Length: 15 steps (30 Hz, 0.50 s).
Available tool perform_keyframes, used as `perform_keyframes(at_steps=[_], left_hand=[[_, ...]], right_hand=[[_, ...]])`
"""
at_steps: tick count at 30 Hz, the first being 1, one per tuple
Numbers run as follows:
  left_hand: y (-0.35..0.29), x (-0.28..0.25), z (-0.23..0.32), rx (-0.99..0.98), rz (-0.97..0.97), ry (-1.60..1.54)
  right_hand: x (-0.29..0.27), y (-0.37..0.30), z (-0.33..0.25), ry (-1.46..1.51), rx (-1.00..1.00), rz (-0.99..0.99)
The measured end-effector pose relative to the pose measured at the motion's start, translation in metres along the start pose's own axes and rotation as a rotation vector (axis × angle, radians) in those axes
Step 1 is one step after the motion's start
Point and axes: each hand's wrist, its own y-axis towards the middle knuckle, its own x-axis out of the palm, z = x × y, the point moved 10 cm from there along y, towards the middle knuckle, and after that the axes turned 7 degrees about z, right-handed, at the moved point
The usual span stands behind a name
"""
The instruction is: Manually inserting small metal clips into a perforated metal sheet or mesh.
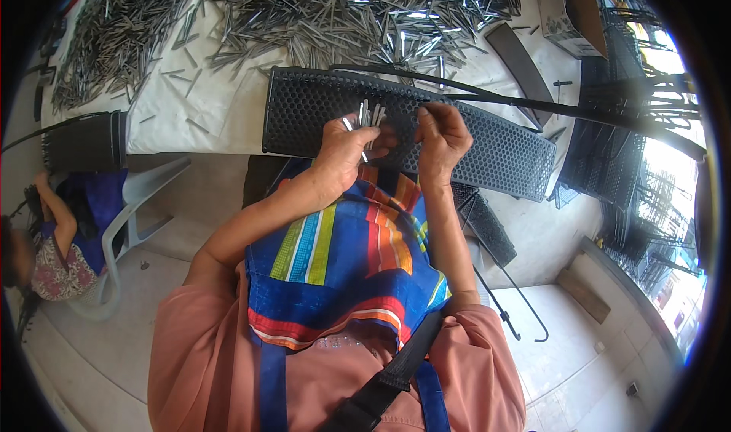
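My left hand is closed around several thin, flat metal strips that fan upward from its fingers. Just beyond and beneath both hands lies a long black panel full of round holes, resting along the near edge of the table. Over its middle, my right hand has its thumb and fingers pinched together, a short way right of the strips. Whatever sits in that pinch is too small or hidden to make out.
A large heap of metal strips covers the far side of the white-covered table. A black bar crosses to the right. Far right are a cardboard box and dark racks. At left, another person sits by a plastic chair.
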Motion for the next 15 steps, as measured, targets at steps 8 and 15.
perform_keyframes(at_steps=[8, 15], left_hand=[[0.001, 0.001, -0.001, 0.008, 0.040, 0.058], [0.004, 0.007, -0.003, -0.021, 0.004, -0.063]], right_hand=[[0.012, 0.002, -0.047, -0.501, -0.634, 0.067], [0.031, -0.008, -0.044, -0.668, -0.725, -0.051]])
